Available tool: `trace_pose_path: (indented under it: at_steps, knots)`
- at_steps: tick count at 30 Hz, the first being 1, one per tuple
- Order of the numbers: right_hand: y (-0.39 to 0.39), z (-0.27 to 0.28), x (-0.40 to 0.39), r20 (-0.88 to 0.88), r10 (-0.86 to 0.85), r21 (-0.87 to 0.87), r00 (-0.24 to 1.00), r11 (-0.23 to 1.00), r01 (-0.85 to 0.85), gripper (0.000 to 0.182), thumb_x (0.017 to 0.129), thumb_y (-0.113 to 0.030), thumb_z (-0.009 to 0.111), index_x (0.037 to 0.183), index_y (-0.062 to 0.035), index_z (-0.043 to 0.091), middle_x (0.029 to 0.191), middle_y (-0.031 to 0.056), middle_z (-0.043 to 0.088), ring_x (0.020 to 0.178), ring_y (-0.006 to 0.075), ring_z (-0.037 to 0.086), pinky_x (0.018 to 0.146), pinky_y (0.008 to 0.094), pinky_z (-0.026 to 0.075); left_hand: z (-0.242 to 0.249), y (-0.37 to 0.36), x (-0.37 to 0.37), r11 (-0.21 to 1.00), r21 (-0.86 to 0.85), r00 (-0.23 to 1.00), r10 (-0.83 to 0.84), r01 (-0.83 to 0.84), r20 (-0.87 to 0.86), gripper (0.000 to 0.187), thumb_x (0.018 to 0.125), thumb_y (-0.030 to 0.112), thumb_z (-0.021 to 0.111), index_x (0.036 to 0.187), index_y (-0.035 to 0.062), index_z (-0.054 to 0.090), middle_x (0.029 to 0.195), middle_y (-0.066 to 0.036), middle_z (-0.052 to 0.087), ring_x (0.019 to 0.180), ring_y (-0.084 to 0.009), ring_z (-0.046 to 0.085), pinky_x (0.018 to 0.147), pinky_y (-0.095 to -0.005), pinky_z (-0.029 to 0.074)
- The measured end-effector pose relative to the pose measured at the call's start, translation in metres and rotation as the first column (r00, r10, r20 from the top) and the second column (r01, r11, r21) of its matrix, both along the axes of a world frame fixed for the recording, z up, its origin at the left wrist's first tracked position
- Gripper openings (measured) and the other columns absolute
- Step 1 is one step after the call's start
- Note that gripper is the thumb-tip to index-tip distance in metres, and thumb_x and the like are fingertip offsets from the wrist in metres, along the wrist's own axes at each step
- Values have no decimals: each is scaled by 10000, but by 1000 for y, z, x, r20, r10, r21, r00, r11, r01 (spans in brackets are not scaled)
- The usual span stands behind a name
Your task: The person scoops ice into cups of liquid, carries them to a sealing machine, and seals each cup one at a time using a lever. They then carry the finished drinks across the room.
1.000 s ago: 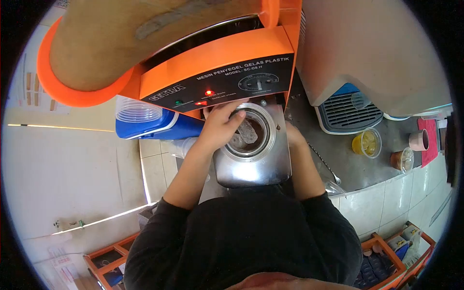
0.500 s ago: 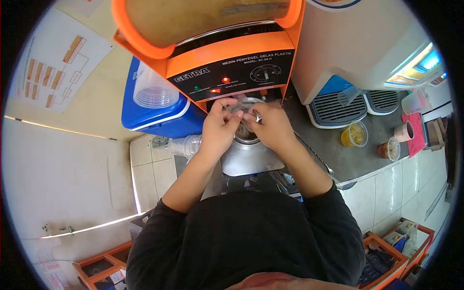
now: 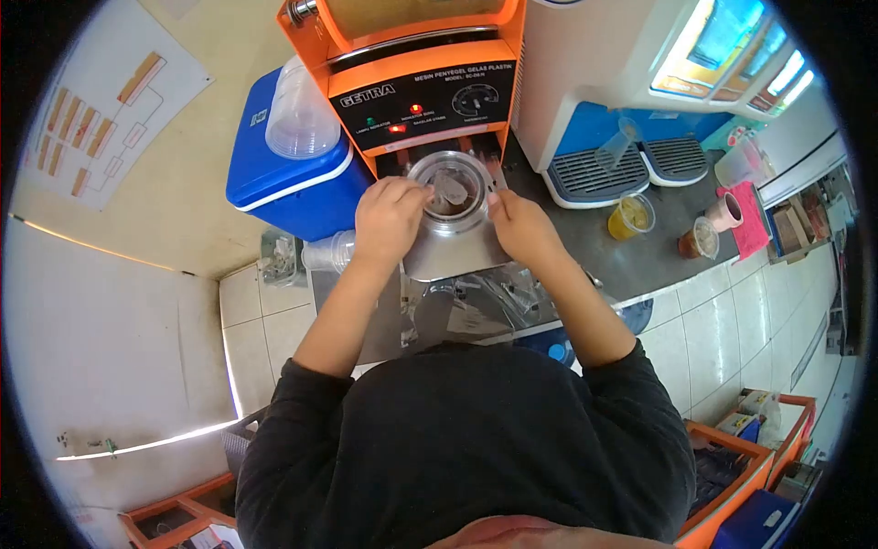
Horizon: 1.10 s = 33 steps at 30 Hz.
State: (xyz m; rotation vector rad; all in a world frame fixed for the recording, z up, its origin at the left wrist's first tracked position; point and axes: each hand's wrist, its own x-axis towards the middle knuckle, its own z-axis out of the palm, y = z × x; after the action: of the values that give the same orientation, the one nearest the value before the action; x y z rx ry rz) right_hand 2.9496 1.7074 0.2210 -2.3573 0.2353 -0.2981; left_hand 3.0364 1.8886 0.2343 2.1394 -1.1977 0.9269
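Seen from above, a person in a black top leans over a counter (image 3: 631,261), both bare forearms stretched forward. The left hand (image 3: 389,218) and the right hand (image 3: 519,224) rest on either side of a clear plastic cup (image 3: 448,190), fingers curled against its rim. The cup holds a dark drink with ice and sits in the round hole of a steel tray (image 3: 455,256), between the two hands. Whether the fingers truly grip the rim or only touch it cannot be told.

Just beyond the hands stands an orange sealing machine (image 3: 421,91), its black panel marked GETRA, with small red and green lights lit. The tray juts out from under that panel.

Left of the left hand is a blue cooler (image 3: 283,188) with a stack of clear cups (image 3: 300,119) lying on its lid. More clear cups (image 3: 329,252) lie just beside the left wrist.

Right of the right hand, well apart, stand a cup of yellow drink (image 3: 631,218), a cup of brown drink (image 3: 700,240) and a pink cup (image 3: 727,210). Behind them rises a white and blue drink dispenser (image 3: 594,82).
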Motion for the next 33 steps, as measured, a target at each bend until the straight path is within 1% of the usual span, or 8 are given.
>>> trace_pose_path:
  at_steps: [7,11,17,20,23,26,29,33]
  knots:
    - [3,-49,-32,-115,-6,597,993,799,74,224,857,-200,503,761,-10,574,575,102,587,486,201,559,501,313,431,-17,21,-8,980,138,990,-141,141,-10,41,678,60,631,713,79,639,659,-46,575,640,-222,559,603,-329,463]
    - [-5,-45,-59,-180,63,656,982,751,72,272,859,-239,532,709,-13,560,544,48,576,460,103,518,451,262,399,-18,25,-28,956,233,980,-157,181,-119,59,675,51,661,730,53,642,674,-69,592,641,-238,563,586,-335,455]
    - [-14,-62,-98,-161,235,774,959,633,-25,248,872,-236,514,751,-31,585,587,39,580,486,104,506,471,260,405,-23,27,-67,921,308,959,-176,240,-223,101,668,17,638,752,72,647,705,-56,612,644,-227,567,589,-330,453]
    - [-22,-75,-100,-195,233,876,953,477,62,222,875,-227,513,817,-36,610,623,44,591,530,102,519,506,252,413,-31,28,-71,924,305,955,-152,228,-253,102,670,15,634,755,68,648,732,-55,627,647,-226,570,598,-326,456]
    - [-36,-103,-86,-235,39,839,971,513,183,207,861,-216,540,875,-25,618,683,64,609,609,112,552,569,258,443,-27,27,-75,925,308,953,-139,221,-268,108,669,8,629,758,67,647,741,-54,632,657,-227,577,607,-325,463]
    - [-20,-110,-72,14,70,372,997,926,-70,157,831,-136,548,902,-12,613,755,81,624,669,115,570,615,263,460,-26,27,-79,919,327,945,-119,222,-306,115,664,-2,627,756,66,645,740,-53,633,667,-226,583,611,-324,467]
    - [2,-94,-59,15,280,725,960,658,-203,156,798,-70,555,928,-5,609,808,77,631,741,115,582,668,263,467,-31,28,-84,923,326,935,-86,206,-345,109,663,-4,632,748,65,640,743,-52,635,673,-223,588,613,-324,471]
    - [28,-118,-41,193,74,903,978,377,-207,135,824,-31,534,936,0,603,802,57,623,758,110,581,714,262,479,-31,25,-86,933,306,937,-77,188,-341,86,671,14,655,737,65,632,729,-47,630,670,-213,589,604,-314,470]
